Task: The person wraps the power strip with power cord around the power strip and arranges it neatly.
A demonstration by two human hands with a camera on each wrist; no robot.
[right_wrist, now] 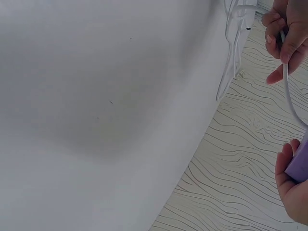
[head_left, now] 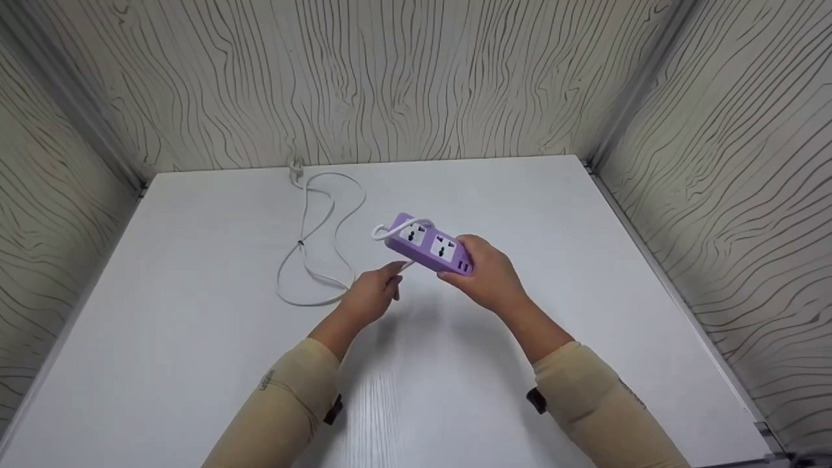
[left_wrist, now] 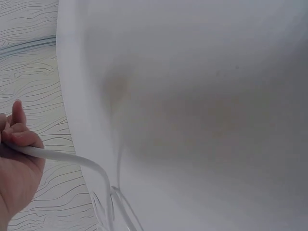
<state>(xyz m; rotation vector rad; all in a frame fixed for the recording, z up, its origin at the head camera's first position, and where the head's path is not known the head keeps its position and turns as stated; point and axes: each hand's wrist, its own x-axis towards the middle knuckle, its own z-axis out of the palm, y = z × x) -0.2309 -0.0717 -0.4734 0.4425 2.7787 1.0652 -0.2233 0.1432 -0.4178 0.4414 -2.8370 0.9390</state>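
A purple power strip [head_left: 426,245] with white socket faces is held above the table, tilted, its USB ports toward my right hand [head_left: 489,273]. That hand grips the strip's near right end, thumb along the lower edge; in the right wrist view its fingers [right_wrist: 285,156] curl round the purple body. My left hand [head_left: 372,294] pinches the white cord [left_wrist: 62,156] between thumb and fingers, close to the strip. Part of the cord loops over the strip's top face, across the far socket. From my left hand the rest of the cord runs down to the tabletop.
Loose cord loops [head_left: 312,279] lie on the white table [head_left: 214,351] left of my hands, with a small dark tie [head_left: 300,243] on them. The plug [head_left: 296,171] sits at the table's back edge. Wood-patterned panels [head_left: 364,78] enclose the back and sides.
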